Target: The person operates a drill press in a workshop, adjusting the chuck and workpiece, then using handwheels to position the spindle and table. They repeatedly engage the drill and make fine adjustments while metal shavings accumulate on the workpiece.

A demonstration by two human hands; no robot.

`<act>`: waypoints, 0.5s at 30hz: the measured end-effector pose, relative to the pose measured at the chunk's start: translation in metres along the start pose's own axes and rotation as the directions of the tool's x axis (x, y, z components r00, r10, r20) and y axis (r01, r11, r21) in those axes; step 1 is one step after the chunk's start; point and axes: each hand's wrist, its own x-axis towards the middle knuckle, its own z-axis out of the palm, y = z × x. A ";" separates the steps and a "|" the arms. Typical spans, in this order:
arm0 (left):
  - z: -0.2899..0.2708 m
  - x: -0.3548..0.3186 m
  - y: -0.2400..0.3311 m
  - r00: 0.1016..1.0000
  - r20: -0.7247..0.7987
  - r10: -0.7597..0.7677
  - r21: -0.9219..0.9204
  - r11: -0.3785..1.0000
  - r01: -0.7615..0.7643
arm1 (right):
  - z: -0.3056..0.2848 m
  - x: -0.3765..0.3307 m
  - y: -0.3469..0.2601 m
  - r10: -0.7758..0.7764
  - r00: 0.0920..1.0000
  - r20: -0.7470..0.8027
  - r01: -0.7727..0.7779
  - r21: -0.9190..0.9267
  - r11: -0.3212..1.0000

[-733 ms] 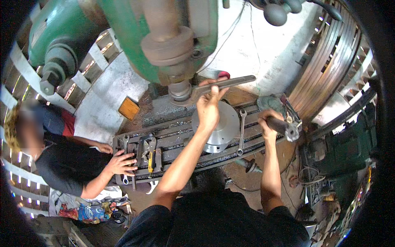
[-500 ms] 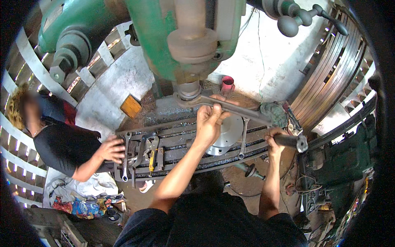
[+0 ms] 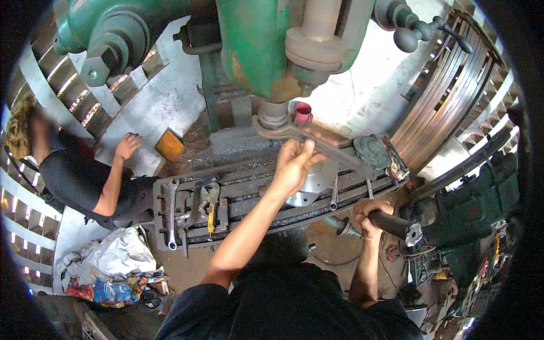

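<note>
My left hand [image 3: 294, 164] is closed round the shank of a long grey wrench [image 3: 345, 160]. Its curved jaw lies against the metal spindle nose [image 3: 273, 113] beneath the green machine head [image 3: 255, 51]. Lower right, my right hand [image 3: 371, 218] grips a dark round bar [image 3: 391, 225] with a bright, rough metal end; the bar's other end is hidden by my fingers. Below my left hand a round flanged metal part [image 3: 317, 184] sits on the slotted machine table [image 3: 249, 198], partly covered. A combination spanner [image 3: 334, 195] lies beside it.
On the table's left lie another spanner [image 3: 173, 215], a yellow-handled tool [image 3: 211, 218] and clamps. A crumpled green cloth [image 3: 371, 150] rests at the right end. A red mug [image 3: 303, 112] stands behind. At left a co-worker [image 3: 85, 175] holds out an open hand.
My right hand with the dark bar has moved down and toward me, away from the wrench's end. The co-worker's hand has lifted off the table's left end. My view has shifted.
</note>
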 end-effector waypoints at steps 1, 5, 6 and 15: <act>0.002 0.004 -0.004 0.999 0.003 0.046 -0.005 0.999 -0.046 | 0.003 -0.005 -0.002 0.052 0.999 0.013 -0.053 0.054 0.997; 0.001 0.015 -0.013 0.991 0.058 0.118 0.009 0.993 -0.118 | 0.016 -0.018 -0.004 0.091 0.996 0.006 -0.085 -0.307 0.948; 0.000 0.015 -0.014 0.992 0.057 0.112 0.021 0.993 -0.113 | 0.019 -0.020 -0.005 0.087 0.996 0.033 -0.071 -0.336 0.939; 0.002 0.016 -0.013 0.992 0.051 0.113 0.024 0.993 -0.114 | 0.022 0.027 0.000 0.055 0.981 0.185 0.032 -0.437 0.899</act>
